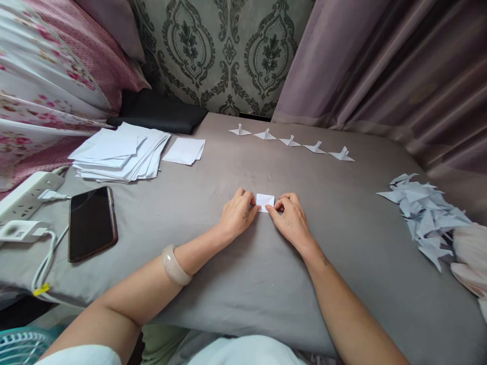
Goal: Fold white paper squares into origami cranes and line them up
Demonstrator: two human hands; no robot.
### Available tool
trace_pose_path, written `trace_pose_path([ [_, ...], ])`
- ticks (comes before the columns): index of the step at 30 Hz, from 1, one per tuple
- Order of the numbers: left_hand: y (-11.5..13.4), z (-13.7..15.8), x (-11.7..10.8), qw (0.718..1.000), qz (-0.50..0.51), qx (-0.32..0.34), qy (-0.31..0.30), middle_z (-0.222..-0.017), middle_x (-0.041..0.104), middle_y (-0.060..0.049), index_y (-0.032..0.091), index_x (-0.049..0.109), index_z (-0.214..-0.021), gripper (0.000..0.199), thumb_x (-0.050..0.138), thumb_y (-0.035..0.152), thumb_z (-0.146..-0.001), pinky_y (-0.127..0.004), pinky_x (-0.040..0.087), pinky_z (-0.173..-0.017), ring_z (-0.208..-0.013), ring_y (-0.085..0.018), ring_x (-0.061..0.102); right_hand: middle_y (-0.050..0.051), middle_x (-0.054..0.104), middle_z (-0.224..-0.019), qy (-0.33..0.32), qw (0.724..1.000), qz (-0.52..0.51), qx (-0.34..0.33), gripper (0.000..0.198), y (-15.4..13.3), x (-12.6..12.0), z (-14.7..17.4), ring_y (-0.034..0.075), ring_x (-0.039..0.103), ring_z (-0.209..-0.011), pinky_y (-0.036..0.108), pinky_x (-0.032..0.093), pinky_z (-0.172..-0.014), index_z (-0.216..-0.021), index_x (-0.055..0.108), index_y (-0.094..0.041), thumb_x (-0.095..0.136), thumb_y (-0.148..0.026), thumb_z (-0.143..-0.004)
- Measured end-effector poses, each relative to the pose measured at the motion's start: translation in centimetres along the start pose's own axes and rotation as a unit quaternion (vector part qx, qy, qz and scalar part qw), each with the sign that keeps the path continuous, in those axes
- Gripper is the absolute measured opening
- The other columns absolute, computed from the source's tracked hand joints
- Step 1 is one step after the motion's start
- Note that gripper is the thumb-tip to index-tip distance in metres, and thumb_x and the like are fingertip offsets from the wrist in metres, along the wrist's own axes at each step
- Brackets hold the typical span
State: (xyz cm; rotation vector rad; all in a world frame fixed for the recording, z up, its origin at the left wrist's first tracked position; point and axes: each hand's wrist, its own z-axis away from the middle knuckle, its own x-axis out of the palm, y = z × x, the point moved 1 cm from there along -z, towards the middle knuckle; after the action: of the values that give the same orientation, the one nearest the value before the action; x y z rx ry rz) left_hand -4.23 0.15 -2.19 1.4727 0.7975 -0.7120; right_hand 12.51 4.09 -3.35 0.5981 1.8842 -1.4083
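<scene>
A small folded square of white paper (pixel 265 201) is held between my two hands, low over the grey cloth surface (pixel 213 223). My left hand (pixel 239 212) pinches its left edge with thumb and forefinger. At the paper's lower right side, the thumb and bent fingers of my right hand (pixel 289 218) close on it. Beyond the hands, several folded paper birds (pixel 291 141) stand in a slanting row. A heap of more folded paper birds (pixel 428 213) lies at the right.
At the back left sit a thick stack of white paper sheets (pixel 117 154) and a smaller paper pile (pixel 184 151). A phone (pixel 93 223) lies at the left beside a power strip (pixel 30 195) with cables. Curtains (pixel 342 61) hang along the right.
</scene>
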Motion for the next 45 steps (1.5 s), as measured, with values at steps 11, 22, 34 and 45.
trace_pose_path([
  [11, -0.2, 0.4, 0.5, 0.958, -0.157, 0.238, -0.016, -0.118, 0.063, -0.009, 0.016, 0.061, -0.108, 0.028, 0.036, 0.013, -0.095, -0.037, 0.046, -0.082, -0.098, -0.024, 0.052, 0.006, 0.054, -0.106, -0.055, 0.997, 0.030, -0.053, 0.029, 0.1, -0.8, 0.2, 0.017, 0.059, -0.082, 0.035, 0.050, -0.079, -0.115, 0.064, -0.027, 0.051, -0.034, -0.090],
  [22, -0.4, -0.6, 0.0, 0.913, -0.240, 0.330, -0.007, -0.097, 0.063, -0.012, 0.012, 0.064, -0.096, 0.024, 0.041, 0.020, -0.097, -0.035, 0.041, -0.076, -0.091, -0.024, 0.050, 0.010, 0.055, -0.113, -0.054, 0.985, 0.121, -0.110, 0.039, -1.4, -1.2, 1.0, 0.023, 0.058, -0.098, 0.038, 0.048, -0.084, -0.121, 0.061, -0.022, 0.048, -0.022, -0.084],
  [34, -0.3, 0.1, -1.0, 0.935, -0.224, 0.274, -0.009, -0.099, 0.066, -0.010, 0.012, 0.064, -0.093, 0.022, 0.045, 0.024, -0.094, -0.038, 0.039, -0.075, -0.095, -0.025, 0.055, 0.008, 0.057, -0.115, -0.035, 0.967, 0.185, -0.172, 0.025, -1.7, -1.1, 1.1, 0.019, 0.060, -0.088, 0.030, 0.044, -0.066, -0.103, 0.067, -0.023, 0.045, -0.019, -0.092],
  [45, -1.5, -0.2, -0.8, 0.996, 0.039, 0.081, -0.013, -0.092, 0.063, -0.009, 0.017, 0.070, -0.084, 0.019, 0.058, 0.032, -0.088, -0.037, 0.047, -0.081, -0.088, -0.023, 0.053, 0.006, 0.059, -0.110, -0.043, 0.998, 0.020, -0.032, 0.018, -0.7, -0.9, 1.5, 0.019, 0.061, -0.090, 0.032, 0.048, -0.073, -0.087, 0.067, -0.023, 0.053, -0.034, -0.090],
])
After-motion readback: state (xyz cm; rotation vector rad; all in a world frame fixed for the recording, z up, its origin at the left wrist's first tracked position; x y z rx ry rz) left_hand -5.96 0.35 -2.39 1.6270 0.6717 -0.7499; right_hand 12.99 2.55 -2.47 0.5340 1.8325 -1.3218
